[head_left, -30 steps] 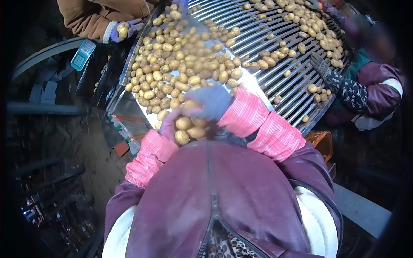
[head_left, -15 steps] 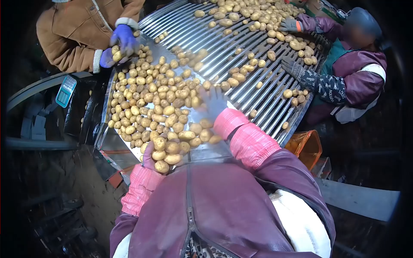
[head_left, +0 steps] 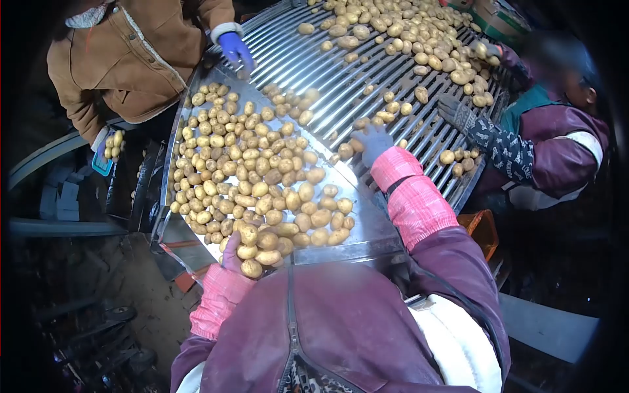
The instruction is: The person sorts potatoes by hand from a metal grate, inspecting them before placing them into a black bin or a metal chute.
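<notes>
At the near edge of a metal sorting tray (head_left: 377, 226), my left hand (head_left: 231, 253) is cupped around several potatoes (head_left: 251, 268). Its thumb shows on the left, while the other fingers are hidden under them. My gloved right hand (head_left: 375, 144) reaches over the metal rollers (head_left: 314, 72), fingers apart and bent, touching a few potatoes (head_left: 345, 151) at the tray's border. Many loose potatoes (head_left: 259, 154) cover the tray between my hands.
Opposite on the left, a person in a brown jacket (head_left: 141, 59) holds potatoes beside a teal device (head_left: 101, 164). At right, another person's gloved hand (head_left: 457, 111) rests over the rollers. A potato pile (head_left: 419, 39) lies at the back; an orange crate (head_left: 481, 232) stands right.
My right hand has moved right, from the tray's border onto the rollers. My left hand stays around its potatoes. The brown-jacketed person's hands have separated, one carrying potatoes left off the tray.
</notes>
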The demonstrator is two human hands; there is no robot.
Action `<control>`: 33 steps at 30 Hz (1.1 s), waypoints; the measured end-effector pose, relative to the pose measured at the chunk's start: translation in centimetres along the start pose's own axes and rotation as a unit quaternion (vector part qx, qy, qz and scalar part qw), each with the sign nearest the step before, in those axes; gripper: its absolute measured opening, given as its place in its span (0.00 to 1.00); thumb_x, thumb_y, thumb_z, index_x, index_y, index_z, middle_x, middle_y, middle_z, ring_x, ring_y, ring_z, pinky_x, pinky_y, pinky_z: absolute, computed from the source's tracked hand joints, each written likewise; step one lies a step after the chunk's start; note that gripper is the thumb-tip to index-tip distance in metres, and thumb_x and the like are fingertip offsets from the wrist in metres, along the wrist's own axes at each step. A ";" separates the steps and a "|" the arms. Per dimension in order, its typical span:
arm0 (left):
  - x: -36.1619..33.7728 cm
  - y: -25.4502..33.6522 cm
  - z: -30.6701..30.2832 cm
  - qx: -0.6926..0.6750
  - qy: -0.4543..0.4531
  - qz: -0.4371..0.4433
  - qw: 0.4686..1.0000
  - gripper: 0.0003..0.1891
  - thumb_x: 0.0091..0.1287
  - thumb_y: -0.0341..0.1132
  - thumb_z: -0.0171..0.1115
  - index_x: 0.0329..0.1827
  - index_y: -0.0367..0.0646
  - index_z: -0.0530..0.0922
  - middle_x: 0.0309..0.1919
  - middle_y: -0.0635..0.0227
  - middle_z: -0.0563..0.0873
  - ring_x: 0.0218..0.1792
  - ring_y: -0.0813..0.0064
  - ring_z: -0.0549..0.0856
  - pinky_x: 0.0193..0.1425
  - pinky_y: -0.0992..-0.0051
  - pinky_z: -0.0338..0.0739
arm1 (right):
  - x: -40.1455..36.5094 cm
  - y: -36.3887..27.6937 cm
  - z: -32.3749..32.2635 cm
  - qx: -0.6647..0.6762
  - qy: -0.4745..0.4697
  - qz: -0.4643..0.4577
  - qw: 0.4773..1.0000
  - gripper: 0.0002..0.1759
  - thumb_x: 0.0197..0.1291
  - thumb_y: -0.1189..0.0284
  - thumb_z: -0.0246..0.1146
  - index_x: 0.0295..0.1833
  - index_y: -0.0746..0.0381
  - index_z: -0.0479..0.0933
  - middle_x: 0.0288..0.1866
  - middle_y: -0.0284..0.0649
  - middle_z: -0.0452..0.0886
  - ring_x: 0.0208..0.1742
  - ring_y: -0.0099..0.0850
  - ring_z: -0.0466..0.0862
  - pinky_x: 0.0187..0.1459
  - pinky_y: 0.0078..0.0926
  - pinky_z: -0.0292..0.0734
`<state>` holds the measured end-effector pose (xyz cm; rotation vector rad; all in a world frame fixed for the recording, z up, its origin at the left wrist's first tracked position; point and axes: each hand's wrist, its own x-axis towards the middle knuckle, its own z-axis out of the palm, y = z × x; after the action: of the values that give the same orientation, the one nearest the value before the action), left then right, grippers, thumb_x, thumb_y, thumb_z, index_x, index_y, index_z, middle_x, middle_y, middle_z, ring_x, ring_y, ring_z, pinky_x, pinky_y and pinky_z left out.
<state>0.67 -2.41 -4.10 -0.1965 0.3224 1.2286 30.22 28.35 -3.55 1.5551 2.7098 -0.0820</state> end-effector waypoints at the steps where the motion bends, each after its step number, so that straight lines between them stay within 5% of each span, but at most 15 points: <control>1: -0.1 0.1 0.0 -0.003 -0.003 -0.006 1.000 0.33 0.75 0.58 0.46 0.76 0.48 0.60 0.70 0.50 0.69 0.66 0.40 0.74 0.64 0.45 0.76 | -0.3 -0.4 -0.1 0.037 -0.030 -0.030 0.998 0.26 0.52 0.73 0.64 0.59 0.45 0.77 0.57 0.41 0.76 0.60 0.46 0.76 0.61 0.42 0.73; 4: 0.1 0.2 0.2 0.010 0.004 -0.010 1.000 0.36 0.74 0.61 0.45 0.77 0.48 0.57 0.71 0.49 0.67 0.66 0.40 0.74 0.64 0.43 0.75 | -0.6 -1.2 2.8 0.169 -0.018 -0.055 0.984 0.22 0.51 0.67 0.69 0.55 0.46 0.80 0.49 0.41 0.78 0.56 0.46 0.79 0.56 0.41 0.76; 7: 0.3 -0.3 0.5 0.070 0.043 0.014 0.997 0.37 0.73 0.61 0.45 0.78 0.48 0.56 0.71 0.47 0.67 0.65 0.39 0.74 0.63 0.42 0.75 | -0.4 0.2 2.6 0.291 -0.051 -0.077 0.952 0.18 0.56 0.63 0.64 0.54 0.50 0.80 0.48 0.46 0.81 0.53 0.48 0.82 0.56 0.41 0.78; 10: 0.7 0.0 1.6 0.091 0.097 0.017 0.991 0.31 0.72 0.61 0.49 0.71 0.52 0.65 0.66 0.51 0.72 0.61 0.41 0.76 0.59 0.42 0.76 | 1.7 4.2 2.4 0.477 0.038 0.109 0.871 0.18 0.53 0.67 0.69 0.50 0.58 0.81 0.37 0.42 0.84 0.36 0.36 0.85 0.39 0.31 0.80; 12: 0.9 0.1 2.1 0.096 0.131 0.017 0.987 0.29 0.72 0.62 0.51 0.67 0.54 0.69 0.65 0.53 0.75 0.58 0.42 0.77 0.58 0.41 0.76 | 4.0 9.4 1.6 0.418 0.128 0.189 0.879 0.20 0.52 0.72 0.66 0.53 0.61 0.81 0.35 0.43 0.85 0.33 0.33 0.85 0.34 0.28 0.80; 14: 0.9 0.3 1.7 0.079 0.142 0.014 0.987 0.29 0.72 0.61 0.50 0.67 0.52 0.69 0.65 0.53 0.74 0.58 0.42 0.77 0.58 0.40 0.76 | 5.6 13.4 1.3 0.359 0.176 0.307 0.863 0.23 0.51 0.75 0.64 0.57 0.60 0.80 0.37 0.44 0.85 0.40 0.36 0.87 0.41 0.30 0.82; 17: 1.0 0.0 2.3 0.085 0.107 0.018 0.990 0.32 0.74 0.58 0.46 0.73 0.46 0.62 0.65 0.48 0.72 0.60 0.40 0.76 0.58 0.46 0.79 | 6.8 17.2 1.0 0.168 0.039 0.232 0.957 0.28 0.53 0.76 0.61 0.63 0.54 0.78 0.48 0.45 0.86 0.53 0.39 0.86 0.54 0.33 0.81; 20: 1.5 0.1 1.9 0.078 0.111 0.030 0.990 0.32 0.74 0.57 0.45 0.73 0.46 0.63 0.65 0.48 0.72 0.60 0.41 0.76 0.56 0.49 0.80 | 6.0 12.2 -2.1 0.202 -0.037 0.208 0.956 0.32 0.55 0.76 0.60 0.68 0.47 0.75 0.59 0.44 0.82 0.62 0.40 0.81 0.64 0.35 0.76; 22: 1.5 0.4 0.8 0.079 0.104 0.008 0.991 0.32 0.74 0.58 0.45 0.73 0.46 0.62 0.65 0.49 0.72 0.61 0.43 0.76 0.55 0.51 0.81 | 6.0 10.0 -2.8 0.212 -0.147 0.098 0.961 0.34 0.56 0.76 0.60 0.70 0.43 0.73 0.62 0.45 0.80 0.64 0.39 0.79 0.67 0.36 0.74; 24: 1.3 0.1 0.6 0.145 0.136 0.028 0.980 0.33 0.74 0.59 0.46 0.73 0.46 0.62 0.66 0.50 0.72 0.62 0.43 0.76 0.55 0.51 0.81 | 6.1 8.0 -2.4 0.114 -0.187 -0.019 0.976 0.27 0.59 0.65 0.64 0.66 0.44 0.76 0.61 0.46 0.81 0.63 0.41 0.81 0.67 0.36 0.72; 26: 1.5 0.1 0.9 0.137 0.144 0.040 0.979 0.32 0.73 0.59 0.46 0.73 0.48 0.63 0.66 0.51 0.72 0.61 0.43 0.76 0.54 0.51 0.81 | 5.6 9.1 -3.0 0.326 -0.149 0.067 0.931 0.27 0.55 0.72 0.61 0.63 0.48 0.79 0.59 0.47 0.82 0.61 0.43 0.81 0.65 0.37 0.74; 30: 1.3 0.0 0.8 0.157 0.164 0.043 0.973 0.32 0.73 0.59 0.47 0.73 0.48 0.63 0.66 0.51 0.72 0.61 0.43 0.77 0.56 0.50 0.81 | 9.0 16.2 -2.5 0.262 0.185 0.226 0.920 0.33 0.47 0.73 0.62 0.64 0.50 0.79 0.59 0.54 0.80 0.60 0.48 0.81 0.64 0.39 0.76; 32: 1.4 0.1 0.7 0.169 0.174 0.042 0.969 0.33 0.73 0.60 0.47 0.73 0.48 0.63 0.66 0.51 0.72 0.61 0.43 0.77 0.56 0.50 0.80 | 10.6 20.4 -1.2 0.194 0.142 0.349 0.906 0.34 0.46 0.70 0.64 0.65 0.47 0.78 0.61 0.54 0.78 0.60 0.51 0.80 0.65 0.41 0.74; 33: 1.3 0.1 0.7 0.177 0.178 0.043 0.967 0.33 0.73 0.60 0.47 0.73 0.48 0.63 0.65 0.51 0.72 0.61 0.43 0.77 0.57 0.50 0.80 | 10.8 21.0 -1.1 0.182 0.089 0.320 0.926 0.34 0.46 0.70 0.65 0.65 0.46 0.78 0.62 0.54 0.78 0.60 0.51 0.80 0.65 0.40 0.74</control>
<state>1.09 -1.01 -3.93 -0.0934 0.8639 1.1971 42.93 48.25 -3.67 2.5864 2.2289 -0.4700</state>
